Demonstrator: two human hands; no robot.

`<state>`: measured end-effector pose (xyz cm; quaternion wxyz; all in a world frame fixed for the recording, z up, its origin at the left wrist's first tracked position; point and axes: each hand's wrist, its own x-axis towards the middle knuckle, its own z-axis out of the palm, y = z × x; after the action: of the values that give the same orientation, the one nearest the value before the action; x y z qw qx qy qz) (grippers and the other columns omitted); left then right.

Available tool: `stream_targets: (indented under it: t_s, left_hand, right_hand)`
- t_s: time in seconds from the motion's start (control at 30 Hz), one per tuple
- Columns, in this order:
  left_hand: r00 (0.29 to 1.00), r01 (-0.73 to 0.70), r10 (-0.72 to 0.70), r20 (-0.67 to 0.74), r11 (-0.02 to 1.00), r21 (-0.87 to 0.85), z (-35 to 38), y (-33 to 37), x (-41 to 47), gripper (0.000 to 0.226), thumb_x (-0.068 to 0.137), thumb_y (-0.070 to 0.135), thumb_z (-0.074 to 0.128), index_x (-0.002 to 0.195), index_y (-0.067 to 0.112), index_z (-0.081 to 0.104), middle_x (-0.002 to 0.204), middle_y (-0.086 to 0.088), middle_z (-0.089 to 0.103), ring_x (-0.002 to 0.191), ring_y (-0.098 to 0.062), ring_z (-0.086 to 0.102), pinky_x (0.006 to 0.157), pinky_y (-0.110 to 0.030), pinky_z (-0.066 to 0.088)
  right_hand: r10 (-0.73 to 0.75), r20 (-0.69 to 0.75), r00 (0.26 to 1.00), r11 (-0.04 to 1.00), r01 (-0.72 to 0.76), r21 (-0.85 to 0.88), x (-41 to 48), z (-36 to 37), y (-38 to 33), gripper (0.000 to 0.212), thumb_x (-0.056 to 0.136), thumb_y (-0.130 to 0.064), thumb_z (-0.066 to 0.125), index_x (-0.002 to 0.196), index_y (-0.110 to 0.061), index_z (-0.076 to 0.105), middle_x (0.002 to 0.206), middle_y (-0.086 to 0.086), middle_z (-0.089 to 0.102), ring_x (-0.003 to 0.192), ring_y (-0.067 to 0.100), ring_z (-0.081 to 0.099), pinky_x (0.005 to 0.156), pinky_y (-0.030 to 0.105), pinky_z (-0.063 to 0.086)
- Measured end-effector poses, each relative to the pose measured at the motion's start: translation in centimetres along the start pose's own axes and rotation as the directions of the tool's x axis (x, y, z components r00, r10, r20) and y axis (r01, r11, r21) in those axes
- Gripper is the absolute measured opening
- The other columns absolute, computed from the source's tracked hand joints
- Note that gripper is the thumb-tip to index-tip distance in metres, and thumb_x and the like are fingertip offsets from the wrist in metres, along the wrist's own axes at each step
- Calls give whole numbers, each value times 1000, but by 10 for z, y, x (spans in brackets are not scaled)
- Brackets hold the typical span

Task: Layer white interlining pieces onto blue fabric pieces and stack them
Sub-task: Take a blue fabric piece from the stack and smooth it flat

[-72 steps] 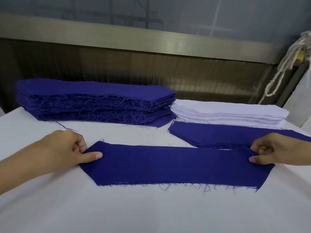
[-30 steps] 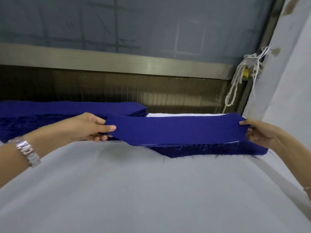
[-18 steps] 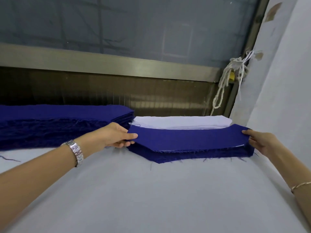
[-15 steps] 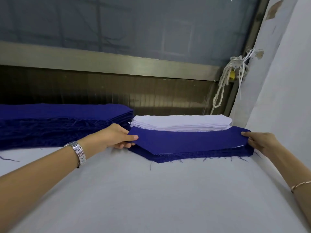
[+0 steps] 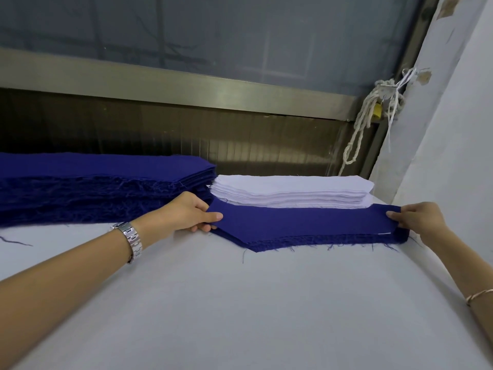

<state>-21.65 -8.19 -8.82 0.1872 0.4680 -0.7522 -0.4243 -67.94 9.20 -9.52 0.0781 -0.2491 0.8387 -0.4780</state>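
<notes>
Left hand (image 5: 186, 213) pinches the left end of a blue fabric piece (image 5: 306, 222), thumb on top and the other fingers curled underneath. Right hand (image 5: 418, 218) has the same kind of pinch on the right end, thumb on top at the corner. So the piece is stretched out between both hands, pretty much flat, sitting over a low pile of layered pieces (image 5: 306, 241) with frayed blue edges along the front. A thin white sliver of interlining (image 5: 463, 233) peeks out at the right end, just under the top piece. I can't tell if the ends are fully down yet.

Right behind that, touching or nearly, is the white interlining stack (image 5: 290, 192), neat and squared up. To its left is the big blue fabric stack (image 5: 93, 188), much taller and super fuzzy along the cut edge. Everything's on a bench (image 5: 240, 303) with a white cover. There's a silver watch (image 5: 130, 240) on the left wrist and a thin bracelet (image 5: 480, 301) on the right. A white rope (image 5: 365, 121) hangs in the far right corner.
</notes>
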Motion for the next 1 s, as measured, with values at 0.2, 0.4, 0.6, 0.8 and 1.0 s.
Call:
stream_targets:
  t_s: [0.2, 0.4, 0.6, 0.8, 1.0]
  left_hand:
    - [1000, -2, 2, -8, 999, 37, 2, 2, -1, 24, 89, 33, 72, 77, 11, 74, 55, 5, 68, 39, 0, 49, 50, -14, 41]
    - [999, -9, 8, -36, 1000, -7, 5, 0, 0, 30, 90, 27, 72, 89, -3, 72, 49, 6, 66, 37, 1, 53, 40, -9, 38]
    - [997, -43, 45, -58, 999, 28, 6, -6, 5, 30, 88, 34, 74, 66, 14, 69, 55, 7, 70, 45, 3, 59, 43, -12, 40]
    - [994, -62, 69, -87, 995, 76, 8, -10, 11, 34, 85, 39, 76, 58, 20, 68, 58, 5, 72, 46, 3, 60, 40, -11, 39]
    - [966, -116, 184, -183, 936, 332, 8, -12, 8, 36, 81, 46, 77, 68, 13, 71, 56, 1, 69, 48, -2, 60, 53, -17, 47]
  right_hand:
    - [-44, 16, 999, 998, 44, -32, -2, -2, -1, 18, 84, 2, 76, 80, 16, 66, 76, 19, 60, 69, 33, 52, 72, 42, 44]
    - [-97, -8, 995, 992, 96, -82, -4, -4, -5, 19, 86, -1, 75, 70, 1, 65, 74, 16, 62, 75, 35, 54, 74, 39, 44]
    - [-114, -21, 993, 982, 109, -154, -7, 0, 1, 21, 87, -2, 74, 70, 2, 64, 65, 9, 55, 60, 25, 46, 55, 30, 36]
    - [-154, -44, 987, 966, 142, -215, -10, 2, 0, 13, 88, -4, 74, 79, 3, 67, 71, 12, 59, 69, 29, 51, 58, 30, 38]
    - [-169, -18, 985, 932, 154, -328, -12, 4, -4, 33, 89, -12, 75, 114, 7, 68, 112, 25, 68, 103, 41, 58, 91, 44, 47]
